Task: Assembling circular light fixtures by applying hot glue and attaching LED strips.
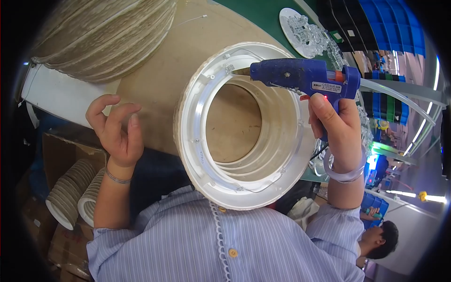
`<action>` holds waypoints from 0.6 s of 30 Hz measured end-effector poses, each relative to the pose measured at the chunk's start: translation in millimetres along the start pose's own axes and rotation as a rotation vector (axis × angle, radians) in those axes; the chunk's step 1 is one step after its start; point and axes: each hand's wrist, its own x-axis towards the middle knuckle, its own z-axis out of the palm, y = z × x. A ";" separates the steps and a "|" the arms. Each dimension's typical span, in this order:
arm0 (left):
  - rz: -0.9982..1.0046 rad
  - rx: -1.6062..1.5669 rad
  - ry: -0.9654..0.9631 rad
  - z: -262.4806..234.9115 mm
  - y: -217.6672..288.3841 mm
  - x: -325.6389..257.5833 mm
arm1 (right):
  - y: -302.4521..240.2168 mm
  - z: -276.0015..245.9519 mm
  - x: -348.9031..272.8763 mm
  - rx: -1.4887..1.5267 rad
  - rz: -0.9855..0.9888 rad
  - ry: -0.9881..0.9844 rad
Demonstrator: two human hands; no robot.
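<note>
My right hand (339, 129) grips a blue hot glue gun (284, 74), a finger by its red trigger and a long translucent glue stick (399, 93) trailing from its back. The gun's nozzle points left, close to a small clear plastic piece (229, 68) on the inner rim of a white ring-shaped housing (193, 141). This housing is tilted toward me, with a ribbed inside and a thin wire along its rim. Beside it on the left, my left hand (117, 131) is raised with bent, parted fingers, holding nothing and apart from the housing.
A large beige ribbed shade (108, 37) lies at the far left of the brown board (159, 89). Clear plastic pieces (312, 40) spill off a white plate (285, 19) at the back right. An open carton (51, 145) holds ribbed rings at lower left. Another person (380, 239) is at right.
</note>
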 end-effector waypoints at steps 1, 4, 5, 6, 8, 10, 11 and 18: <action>0.003 0.001 -0.002 -0.1 0.2 0.4 | -0.8 -0.5 -0.1 -0.013 -0.007 -0.010; 0.004 0.006 -0.007 -2.1 0.0 0.8 | -1.7 -1.2 0.0 -0.045 -0.011 -0.022; 0.004 0.011 -0.013 -1.9 -0.3 0.7 | -1.3 -0.4 0.3 -0.071 -0.009 -0.018; 0.006 0.008 -0.009 -1.0 -0.1 0.8 | -1.5 3.3 -1.1 -0.064 -0.006 -0.023; 0.008 0.012 -0.009 0.7 0.4 1.7 | -3.7 12.1 -8.9 0.011 -0.097 0.178; 0.017 -0.016 0.005 2.7 1.0 2.9 | -1.6 2.3 -18.4 0.007 -0.071 0.102; 0.015 0.000 -0.001 2.3 1.1 2.9 | 3.0 0.2 -22.4 0.054 -0.064 0.037; 0.020 -0.012 0.009 5.1 1.7 1.9 | 8.4 1.6 -43.2 0.333 0.034 -0.327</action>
